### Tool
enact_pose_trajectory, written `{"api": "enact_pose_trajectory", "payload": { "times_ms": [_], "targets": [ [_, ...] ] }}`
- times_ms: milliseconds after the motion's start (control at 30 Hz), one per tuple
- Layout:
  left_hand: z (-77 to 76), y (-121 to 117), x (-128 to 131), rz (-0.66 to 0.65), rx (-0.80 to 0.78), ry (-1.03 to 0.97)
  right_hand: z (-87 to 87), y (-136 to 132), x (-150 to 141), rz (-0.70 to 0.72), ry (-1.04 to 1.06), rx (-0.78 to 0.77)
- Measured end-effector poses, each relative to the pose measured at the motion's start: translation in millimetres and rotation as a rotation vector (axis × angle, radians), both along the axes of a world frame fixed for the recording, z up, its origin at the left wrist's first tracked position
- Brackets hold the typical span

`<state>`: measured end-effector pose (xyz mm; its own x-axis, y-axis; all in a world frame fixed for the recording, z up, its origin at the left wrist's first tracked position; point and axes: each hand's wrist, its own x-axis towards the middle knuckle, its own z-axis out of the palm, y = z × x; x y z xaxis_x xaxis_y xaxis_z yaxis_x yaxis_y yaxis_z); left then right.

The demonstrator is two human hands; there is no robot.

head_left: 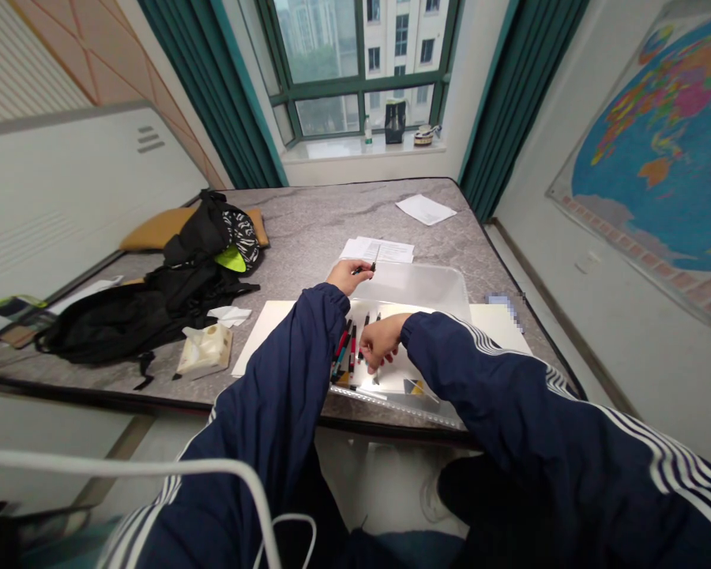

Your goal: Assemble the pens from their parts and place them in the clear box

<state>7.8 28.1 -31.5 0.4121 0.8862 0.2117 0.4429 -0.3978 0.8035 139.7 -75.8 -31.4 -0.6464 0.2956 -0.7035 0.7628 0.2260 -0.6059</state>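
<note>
My left hand [347, 276] is raised over the grey table [308, 229] and pinches a dark pen [367, 269] by its end, close to a clear plastic box [418, 284]. My right hand [381, 342] reaches down onto a row of several pens [349, 348], red and dark ones, lying on a white sheet [272, 332]; its fingers are curled on one of them. Both arms wear dark blue sleeves with white stripes.
A black bag and clothes [171, 292] lie at the left, with a tissue pack [205, 348] beside them. Papers [379, 250] lie behind the box, another sheet [425, 209] farther back. A window sill with a bottle and a dark jug [394, 120] is beyond the table. A world map [669, 142] hangs on the right wall.
</note>
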Motion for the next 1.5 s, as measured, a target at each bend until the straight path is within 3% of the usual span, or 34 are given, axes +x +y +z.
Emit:
{"api": "enact_pose_trajectory", "payload": {
  "times_ms": [167,333,600,800,933,1000,1100,1233,1400,1500],
  "targets": [
    [-0.3,-1,0,0.016,-0.014,0.023,-15.4,-16,-19,0.125,-0.096,0.117],
    [4.4,-4,1,0.026,-0.007,0.018,-16.1,-25,-28,0.107,-0.126,0.124],
    [8.7,-6,1,0.031,0.010,0.026,5.4,-42,-37,0.128,-0.183,0.239],
    [7.0,-5,1,0.064,0.010,0.022,11.6,-57,-43,0.142,-0.186,0.541],
    [7.9,-7,1,0.071,0.014,0.012,8.0,-50,-42,0.289,-0.131,0.422],
    [8.6,-8,1,0.072,0.014,0.010,7.2,-43,-39,0.281,-0.063,0.328],
    [9.1,-8,1,0.072,0.014,0.000,11.0,-32,-32,0.141,0.065,0.279],
    [8.4,-8,2,0.091,0.012,-0.042,25.0,-13,-14,-0.161,0.323,0.390],
    [9.5,-11,4,0.091,0.029,-0.053,33.6,9,17,-0.901,0.655,0.334],
    [11.6,-15,7,0.122,0.050,-0.059,29.8,16,32,-1.207,0.741,0.334]
  ]
}}
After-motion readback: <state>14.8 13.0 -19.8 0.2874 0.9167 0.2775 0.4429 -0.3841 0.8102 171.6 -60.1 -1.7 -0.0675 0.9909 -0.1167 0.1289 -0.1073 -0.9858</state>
